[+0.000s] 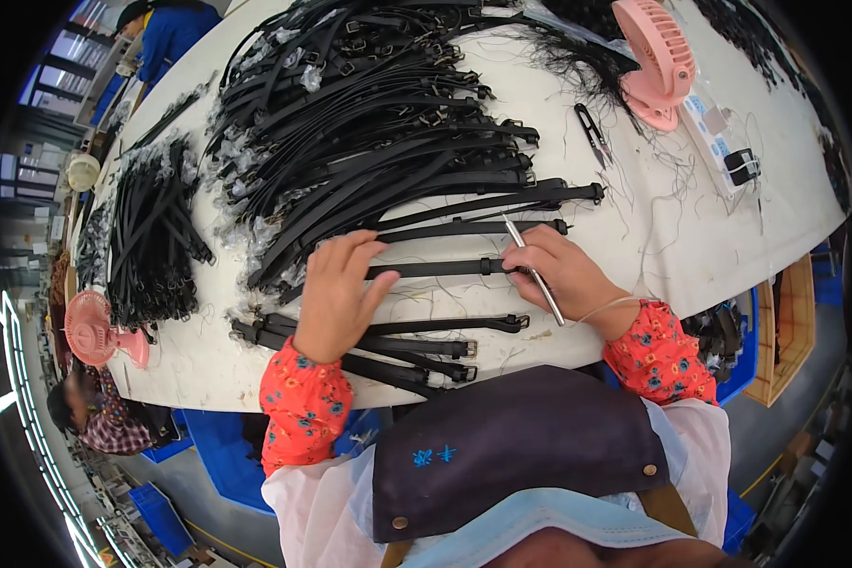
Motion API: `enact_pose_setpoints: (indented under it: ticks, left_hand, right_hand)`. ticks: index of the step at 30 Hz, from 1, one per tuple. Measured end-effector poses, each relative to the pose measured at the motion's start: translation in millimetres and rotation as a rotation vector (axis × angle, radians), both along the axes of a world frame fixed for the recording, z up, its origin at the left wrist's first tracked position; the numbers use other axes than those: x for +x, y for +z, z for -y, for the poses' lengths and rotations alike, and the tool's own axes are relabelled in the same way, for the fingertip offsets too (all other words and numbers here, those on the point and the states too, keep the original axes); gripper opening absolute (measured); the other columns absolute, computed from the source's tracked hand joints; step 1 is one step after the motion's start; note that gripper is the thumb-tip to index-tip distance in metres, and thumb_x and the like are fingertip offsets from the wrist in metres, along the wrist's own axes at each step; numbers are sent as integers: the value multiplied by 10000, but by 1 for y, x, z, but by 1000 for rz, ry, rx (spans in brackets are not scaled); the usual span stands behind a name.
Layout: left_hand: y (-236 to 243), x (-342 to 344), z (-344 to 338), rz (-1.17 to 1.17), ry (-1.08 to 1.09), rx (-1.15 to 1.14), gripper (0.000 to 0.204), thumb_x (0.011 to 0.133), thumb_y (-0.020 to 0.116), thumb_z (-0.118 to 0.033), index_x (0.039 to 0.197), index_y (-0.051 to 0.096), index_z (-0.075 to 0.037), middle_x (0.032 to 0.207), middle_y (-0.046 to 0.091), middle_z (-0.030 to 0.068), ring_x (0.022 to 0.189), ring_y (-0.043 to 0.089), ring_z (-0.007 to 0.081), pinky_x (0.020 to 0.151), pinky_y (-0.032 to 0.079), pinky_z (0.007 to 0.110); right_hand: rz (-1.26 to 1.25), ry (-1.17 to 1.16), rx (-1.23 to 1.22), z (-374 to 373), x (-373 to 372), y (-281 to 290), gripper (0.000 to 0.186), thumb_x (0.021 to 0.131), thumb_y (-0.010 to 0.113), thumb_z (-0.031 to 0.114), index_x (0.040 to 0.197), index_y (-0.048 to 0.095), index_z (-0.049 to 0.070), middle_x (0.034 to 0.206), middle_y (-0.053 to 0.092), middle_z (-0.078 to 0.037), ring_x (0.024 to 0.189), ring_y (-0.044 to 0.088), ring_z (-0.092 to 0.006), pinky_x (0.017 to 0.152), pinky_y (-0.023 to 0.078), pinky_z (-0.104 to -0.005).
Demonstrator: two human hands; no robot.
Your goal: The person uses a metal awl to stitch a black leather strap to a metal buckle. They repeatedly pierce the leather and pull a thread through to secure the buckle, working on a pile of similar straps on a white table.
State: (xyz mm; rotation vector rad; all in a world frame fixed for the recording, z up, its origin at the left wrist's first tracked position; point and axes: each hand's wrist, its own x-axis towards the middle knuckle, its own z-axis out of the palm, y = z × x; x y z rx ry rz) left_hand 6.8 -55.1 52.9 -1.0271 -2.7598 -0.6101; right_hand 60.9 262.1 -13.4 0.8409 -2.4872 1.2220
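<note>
My right hand (560,272) grips a slim silver pen-like tool (541,284), its thin tip pointing up and away over the straps. Under its fingers lies the buckle end of a black belt (445,269); whether the fingers also pinch it I cannot tell. My left hand (339,292) is open, thumb apart from the fingers, over the same belt's left part; contact is unclear. Just beyond both hands, another black belt (464,229) runs sideways. Nearer to me, several buckled black belts (417,346) lie fanned out beside my left wrist.
A large heap of black belts (379,133) covers the table's far middle, with a bundle (151,227) at left. Black thread snips (592,134), a pink fan (655,66) and a power strip (715,142) are at right. Another pink fan (95,327) stands left. Co-workers sit leftward.
</note>
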Motion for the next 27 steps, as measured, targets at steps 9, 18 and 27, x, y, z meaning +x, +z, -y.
enact_pose_setpoints:
  ticks: [9, 18, 27]
  left_hand:
    - [-49, 1, -81, 511, -205, 320, 391, 800, 809, -50, 1160, 657, -45, 1040, 604, 90, 930, 600, 291, 795, 502, 364]
    - [-62, 4, -88, 255, -241, 319, 289, 790, 813, -94, 1057, 708, -57, 1012, 615, 86, 928, 580, 297, 842, 483, 392]
    - [-21, -7, -38, 172, -90, -66, 311, 716, 830, -101, 1000, 703, -101, 1034, 646, 59, 966, 594, 291, 822, 433, 414]
  right_hand:
    - [-24, -41, 12, -2, 0, 4, 305, 811, 741, -22, 1069, 616, 82, 996, 652, -105, 905, 632, -319, 777, 541, -401]
    - [21, -27, 5, -3, 2, 8, 313, 822, 763, 8, 1091, 626, 94, 1002, 655, -102, 915, 641, -325, 780, 542, -408]
    - [36, -20, 51, -5, 2, 7, 300, 828, 759, 24, 1088, 626, 91, 995, 650, -112, 937, 635, -335, 806, 533, -420]
